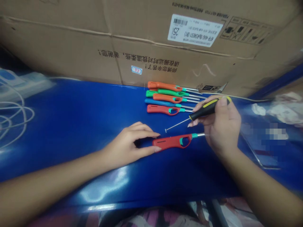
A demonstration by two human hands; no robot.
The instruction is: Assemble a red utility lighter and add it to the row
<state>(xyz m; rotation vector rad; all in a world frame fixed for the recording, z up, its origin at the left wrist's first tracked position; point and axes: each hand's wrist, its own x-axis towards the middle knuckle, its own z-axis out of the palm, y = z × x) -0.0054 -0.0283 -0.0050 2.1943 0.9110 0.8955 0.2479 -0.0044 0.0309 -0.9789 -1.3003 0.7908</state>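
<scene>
Gripping a screwdriver (201, 111) was the right hand (223, 130) | left hand (138, 138) pinched the nearest red lighter (170, 142) by its handle | a slack pinch could have let it twist

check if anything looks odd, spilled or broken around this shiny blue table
The large brown cardboard box at the back looks odd: its printed text is upside down, so it seems to stand inverted. On the shiny blue table, no spill shows, and the red plastic long-necked lighter at the left hand shows no plain damage.
</scene>
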